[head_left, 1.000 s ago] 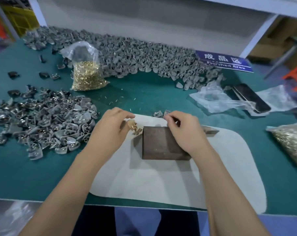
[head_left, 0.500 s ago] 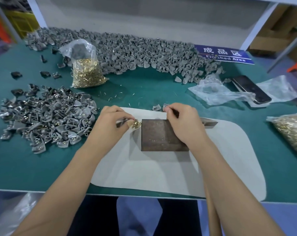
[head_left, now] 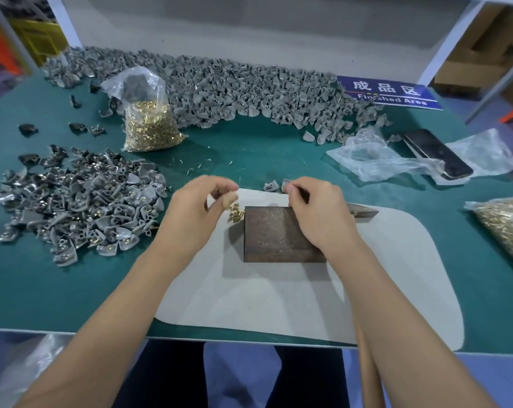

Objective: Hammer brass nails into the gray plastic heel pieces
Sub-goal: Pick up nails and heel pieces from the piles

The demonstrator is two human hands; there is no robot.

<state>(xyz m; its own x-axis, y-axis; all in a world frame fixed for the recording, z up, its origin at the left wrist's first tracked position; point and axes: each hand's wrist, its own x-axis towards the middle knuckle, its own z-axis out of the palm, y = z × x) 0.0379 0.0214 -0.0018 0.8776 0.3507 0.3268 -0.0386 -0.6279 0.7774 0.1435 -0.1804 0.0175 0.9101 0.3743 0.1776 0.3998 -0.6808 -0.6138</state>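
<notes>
My left hand hovers with curled fingers just above a small heap of brass nails on the white mat; its blurred fingertips seem to pinch a nail. My right hand rests on the far right part of a brown block. Its thumb and forefinger pinch a small dark piece, apparently a heel piece, mostly hidden. Two loose gray heel pieces lie just beyond the block. A metal hammer head sticks out to the right of my right hand.
Nailed heel pieces are heaped at the left and a long bank of gray pieces lies at the back. A bag of nails stands behind my left hand, another bag lies at the right. A phone and plastic wrap lie right of centre.
My left hand's fingertips have lifted slightly off the nail heap and now blur with motion. My right hand has stayed on the block.
</notes>
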